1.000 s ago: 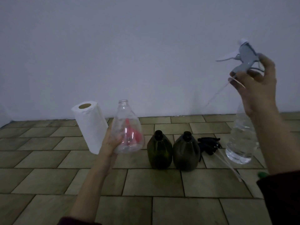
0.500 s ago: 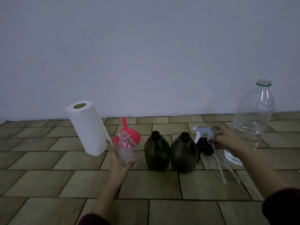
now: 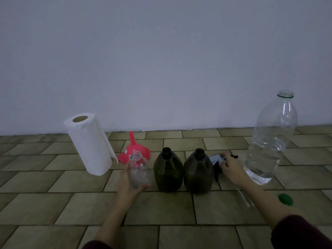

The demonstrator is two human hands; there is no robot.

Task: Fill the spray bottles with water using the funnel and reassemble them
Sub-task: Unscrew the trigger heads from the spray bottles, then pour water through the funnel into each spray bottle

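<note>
The left hand point(image 3: 132, 184) fingers grip a small clear spray bottle point(image 3: 138, 169); the right hand point(image 3: 231, 169) fingers curl over the white spray head point(image 3: 216, 158) on the floor point(image 3: 71, 203).

paper roll point(image 3: 90, 144): white, upright, far left, core hole up, loose sheet edge hanging on its right side | floor point(image 3: 53, 203): tan-olive rectangular tiles, staggered, dark grout | wall point(image 3: 161, 60): plain pale grey, meets floor behind the roll | light: dim

Lighting: dim, flat, bluish; source unseen. Shadows: faint. Focus: soft, grainy throughout. Distortion: wide-angle lean at 3 and 9 o'clock edges.
</note>
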